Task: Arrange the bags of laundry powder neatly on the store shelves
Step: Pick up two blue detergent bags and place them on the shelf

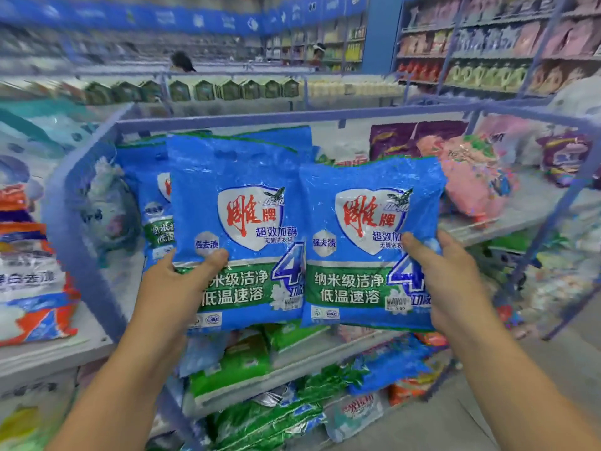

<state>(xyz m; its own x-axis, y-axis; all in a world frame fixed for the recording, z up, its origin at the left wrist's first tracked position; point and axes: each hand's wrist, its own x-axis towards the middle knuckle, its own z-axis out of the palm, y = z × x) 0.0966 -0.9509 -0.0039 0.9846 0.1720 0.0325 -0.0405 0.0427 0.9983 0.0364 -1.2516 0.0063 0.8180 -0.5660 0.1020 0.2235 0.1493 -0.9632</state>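
I hold two matching blue and green bags of laundry powder upright in front of the top shelf. My left hand (177, 281) grips the left bag (237, 203) at its lower left corner, thumb on the front. My right hand (445, 281) grips the right bag (367, 222) at its lower right edge. The bags sit side by side, edges touching. Behind the left bag, more of the same blue bags (146, 196) stand on the shelf (507, 219).
Pink bags (471, 177) and purple bags (406, 138) lie on the shelf to the right. Orange and white bags (29, 288) fill the left bay. Green and blue bags (253, 362) crowd the lower shelves. A blue metal frame (84, 229) borders the bay. People stand in the far aisle.
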